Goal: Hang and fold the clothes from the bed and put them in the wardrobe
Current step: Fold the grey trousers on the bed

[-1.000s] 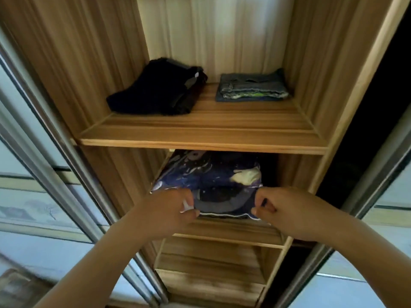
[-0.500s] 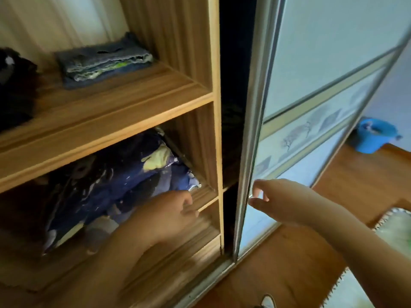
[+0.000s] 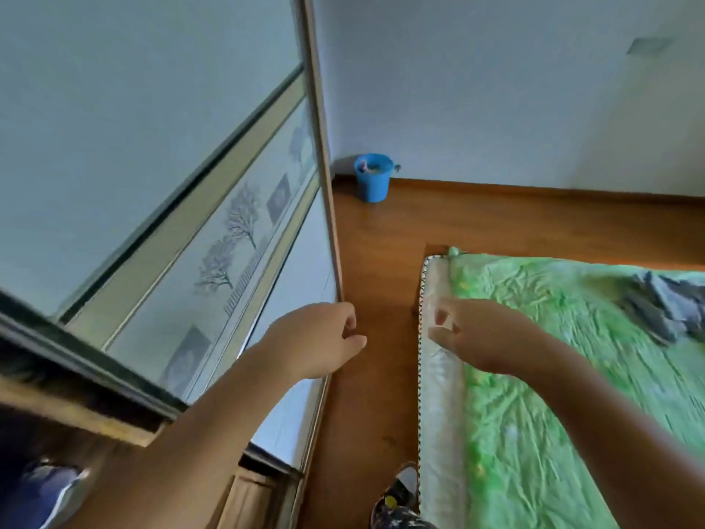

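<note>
Hands: left hand (image 3: 316, 341) and right hand (image 3: 484, 337), fingers loosely curled, nothing held.
Clothes: grey garment (image 3: 663, 311), apparently crumpled, near the bed's (image 3: 534, 376) far edge.
Next: we'd reach across, pinch two corners, lift clear.

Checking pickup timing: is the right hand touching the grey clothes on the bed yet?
Apart. Head view: bare green sheet lies between the right hand and the grey clothes.

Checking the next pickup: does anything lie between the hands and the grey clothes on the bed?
Nothing visible does. Only rumpled green bedsheet lies between the right hand and the grey clothes at the far right. The left hand is beside the wardrobe door. Both hands hold nothing.
</note>
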Demonstrator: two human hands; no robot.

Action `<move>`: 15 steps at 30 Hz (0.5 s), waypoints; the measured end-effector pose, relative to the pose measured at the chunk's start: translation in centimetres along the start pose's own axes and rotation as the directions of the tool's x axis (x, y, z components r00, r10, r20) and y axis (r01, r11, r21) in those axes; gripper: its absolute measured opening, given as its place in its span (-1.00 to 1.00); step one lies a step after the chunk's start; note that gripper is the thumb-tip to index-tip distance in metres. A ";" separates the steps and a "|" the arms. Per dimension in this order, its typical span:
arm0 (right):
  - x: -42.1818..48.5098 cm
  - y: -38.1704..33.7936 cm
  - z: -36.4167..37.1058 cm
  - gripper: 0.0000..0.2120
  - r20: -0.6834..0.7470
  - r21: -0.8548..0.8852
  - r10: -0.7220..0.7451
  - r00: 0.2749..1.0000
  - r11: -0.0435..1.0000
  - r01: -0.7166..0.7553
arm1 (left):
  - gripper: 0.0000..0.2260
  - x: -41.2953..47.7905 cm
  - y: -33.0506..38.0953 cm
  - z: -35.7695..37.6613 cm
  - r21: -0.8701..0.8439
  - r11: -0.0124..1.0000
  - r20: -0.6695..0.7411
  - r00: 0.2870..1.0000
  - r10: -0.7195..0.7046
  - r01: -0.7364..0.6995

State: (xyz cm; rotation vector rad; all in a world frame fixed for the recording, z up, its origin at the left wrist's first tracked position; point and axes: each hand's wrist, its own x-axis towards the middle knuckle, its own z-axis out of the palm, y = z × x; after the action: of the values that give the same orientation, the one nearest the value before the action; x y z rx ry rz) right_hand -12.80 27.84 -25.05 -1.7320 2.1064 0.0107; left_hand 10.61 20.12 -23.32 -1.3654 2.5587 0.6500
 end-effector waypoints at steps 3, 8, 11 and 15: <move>2.9 5.0 -1.0 -0.75 -0.040 0.035 0.087 0.995 0.996 -0.085 | -0.73 6.8 3.7 -0.1 0.040 0.997 0.040 0.997 0.066 -0.067; 7.2 12.5 -3.6 -0.74 -0.058 0.082 0.184 0.981 0.980 -0.179 | -0.71 15.7 8.7 -2.3 0.099 0.987 0.099 0.988 0.115 -0.125; 8.9 16.0 -5.1 -0.74 -0.074 0.098 0.215 0.974 0.973 -0.208 | -0.72 19.9 10.9 -3.4 0.143 0.977 0.112 0.983 0.143 -0.159; 10.0 19.9 -6.2 -0.74 -0.110 0.135 0.281 0.953 0.954 -0.266 | -0.74 25.0 13.7 -4.1 0.172 0.959 0.156 0.967 0.200 -0.226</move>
State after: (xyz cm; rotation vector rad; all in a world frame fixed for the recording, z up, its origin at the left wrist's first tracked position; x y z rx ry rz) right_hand -34.82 21.39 -27.46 -1.3940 2.3739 -0.1471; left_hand -14.57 6.19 -24.20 -0.9603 2.5994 0.4981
